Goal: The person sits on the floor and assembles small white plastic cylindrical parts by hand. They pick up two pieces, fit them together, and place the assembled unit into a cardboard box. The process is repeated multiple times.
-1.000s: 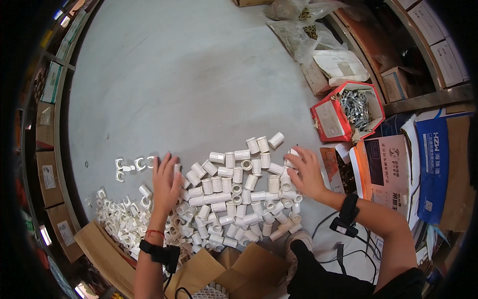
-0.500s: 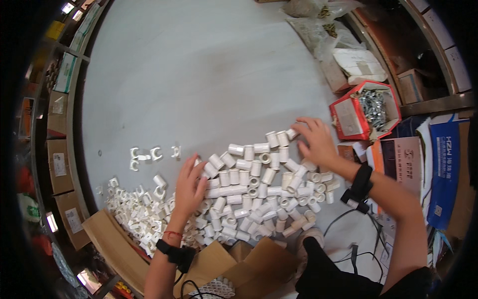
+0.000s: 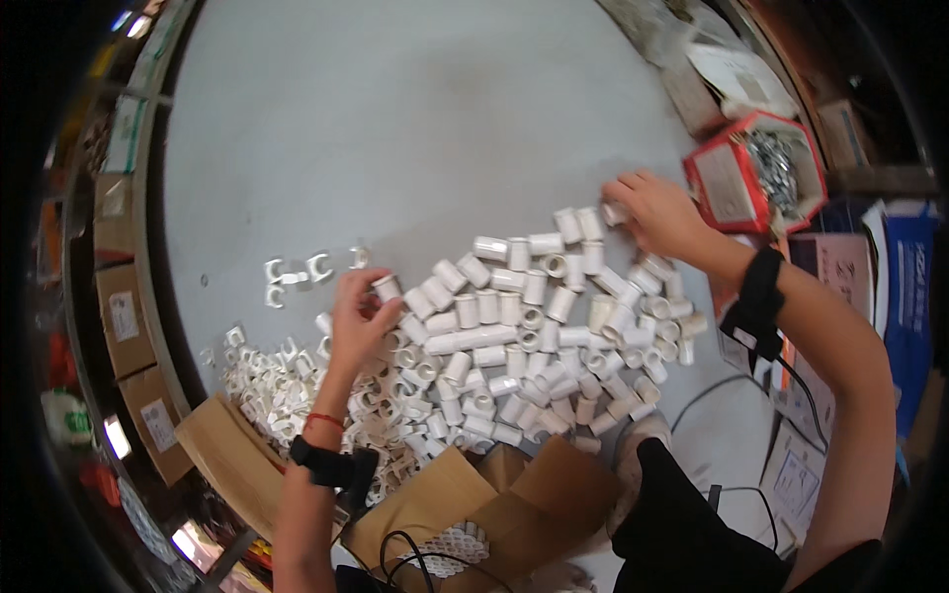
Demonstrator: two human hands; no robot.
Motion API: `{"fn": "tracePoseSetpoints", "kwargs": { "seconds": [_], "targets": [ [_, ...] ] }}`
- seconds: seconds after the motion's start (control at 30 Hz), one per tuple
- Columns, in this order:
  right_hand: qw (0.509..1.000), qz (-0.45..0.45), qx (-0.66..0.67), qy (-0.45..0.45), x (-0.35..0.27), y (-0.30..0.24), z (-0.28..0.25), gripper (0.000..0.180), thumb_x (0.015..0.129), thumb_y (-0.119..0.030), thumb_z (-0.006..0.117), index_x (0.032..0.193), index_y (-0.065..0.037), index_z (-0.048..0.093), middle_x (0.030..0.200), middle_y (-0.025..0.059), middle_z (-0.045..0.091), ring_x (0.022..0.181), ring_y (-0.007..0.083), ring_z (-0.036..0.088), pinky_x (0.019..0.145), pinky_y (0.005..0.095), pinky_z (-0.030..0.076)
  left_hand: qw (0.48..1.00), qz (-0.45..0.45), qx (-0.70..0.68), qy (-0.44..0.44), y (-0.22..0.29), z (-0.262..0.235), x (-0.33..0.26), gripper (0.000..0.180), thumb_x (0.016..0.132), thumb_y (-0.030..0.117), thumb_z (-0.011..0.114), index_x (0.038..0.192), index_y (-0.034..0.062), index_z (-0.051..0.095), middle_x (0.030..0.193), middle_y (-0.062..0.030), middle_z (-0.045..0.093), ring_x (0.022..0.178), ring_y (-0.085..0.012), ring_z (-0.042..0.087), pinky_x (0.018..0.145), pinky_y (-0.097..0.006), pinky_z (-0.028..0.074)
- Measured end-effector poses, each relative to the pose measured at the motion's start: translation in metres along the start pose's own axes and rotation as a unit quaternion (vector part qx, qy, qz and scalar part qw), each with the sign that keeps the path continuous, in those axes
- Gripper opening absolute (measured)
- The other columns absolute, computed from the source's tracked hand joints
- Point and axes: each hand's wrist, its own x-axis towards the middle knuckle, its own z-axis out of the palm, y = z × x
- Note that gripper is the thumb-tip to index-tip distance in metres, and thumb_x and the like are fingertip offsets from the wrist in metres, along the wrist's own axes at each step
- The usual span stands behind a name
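Observation:
Many white plastic pipe couplings [image 3: 488, 306] lie in a wide pile, mostly on their sides. At its left edge, my left hand [image 3: 354, 321] has a single coupling [image 3: 387, 289] between thumb and fingers. My right hand [image 3: 657, 212] is at the pile's far right corner, its fingertips closed on another coupling [image 3: 615, 213]; the palm side is hidden. Left of the couplings spreads a heap of small white plastic pipe clips [image 3: 272, 385]. Several loose clips [image 3: 319, 267] lie apart, just beyond my left hand.
An open cardboard box [image 3: 420, 504] with white tubular pieces stands at the near edge. A red box [image 3: 732, 183] of metal hardware sits at right, with plastic bags behind it. Shelves with cartons [image 3: 124, 316] line the left side. Black cables hang near my right arm.
The view has shifted, so the pile appears higher and further right. My left hand has drawn one coupling leftward from the pile. My right hand has moved its coupling slightly away to the right.

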Motion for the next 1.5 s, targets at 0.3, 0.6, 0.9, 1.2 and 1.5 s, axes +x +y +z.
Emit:
{"fn": "tracePoseSetpoints", "kwargs": {
  "seconds": [0.3, 0.6, 0.9, 1.2, 1.5],
  "targets": [
    [0.993, 0.089, 0.060, 0.042, -0.055, -0.022, -0.026, 0.034, 0.068, -0.009, 0.059, 0.099, -0.009, 0.046, 0.088, 0.0097, 0.050, 0.082, 0.0298, 0.053, 0.067, 0.0388, 0.043, 0.992, 0.026, -0.117, 0.045, 0.003, -0.023, 0.013, 0.014, 0.074, 0.000, 0.049, 0.088, 0.0040, 0.050, 0.090, -0.0013, 0.049, 0.068, -0.0074, 0.049, 0.060, -0.020, 0.042],
    [0.996, 0.063, 0.064, 0.006, -0.114, -0.069, -0.032, 0.037, 0.071, -0.006, 0.057, 0.106, -0.012, 0.048, 0.087, 0.0098, 0.048, 0.076, 0.0292, 0.053, 0.063, 0.0381, 0.042, 0.944, -0.083, 0.317, 0.025, -0.027, -0.070, -0.005, 0.033, 0.073, 0.037, 0.059, 0.089, 0.0080, 0.058, 0.063, -0.0101, 0.059, 0.063, -0.0256, 0.059, 0.060, -0.033, 0.045],
    [0.992, 0.095, 0.067, 0.052, -0.128, -0.097, -0.057, 0.034, 0.077, -0.009, 0.054, 0.109, -0.012, 0.044, 0.091, 0.0102, 0.049, 0.076, 0.0295, 0.054, 0.062, 0.0379, 0.042, 0.917, -0.076, 0.390, 0.039, -0.039, -0.066, -0.041, 0.032, 0.058, 0.026, 0.069, 0.074, 0.0009, 0.059, 0.071, -0.0167, 0.061, 0.069, -0.0332, 0.059, 0.062, -0.038, 0.047],
    [0.963, 0.111, 0.206, 0.130, -0.130, -0.129, -0.060, 0.034, 0.077, -0.015, 0.053, 0.109, -0.010, 0.044, 0.104, 0.0129, 0.052, 0.091, 0.0333, 0.053, 0.075, 0.0399, 0.043, 0.923, -0.023, 0.371, 0.099, -0.047, -0.071, -0.050, 0.046, 0.060, 0.027, 0.073, 0.096, 0.0035, 0.056, 0.091, -0.0172, 0.059, 0.089, -0.0324, 0.055, 0.076, -0.040, 0.045],
    [0.960, 0.144, 0.230, 0.066, -0.170, -0.134, -0.061, 0.034, 0.075, -0.009, 0.056, 0.107, -0.006, 0.047, 0.102, 0.0115, 0.054, 0.065, 0.0241, 0.056, 0.061, 0.0317, 0.045, 0.917, -0.179, 0.339, 0.106, -0.024, -0.057, -0.034, 0.058, 0.068, 0.054, 0.057, 0.088, -0.0003, 0.060, 0.087, -0.0194, 0.062, 0.084, -0.0346, 0.059, 0.069, -0.042, 0.048]
  ]
}}
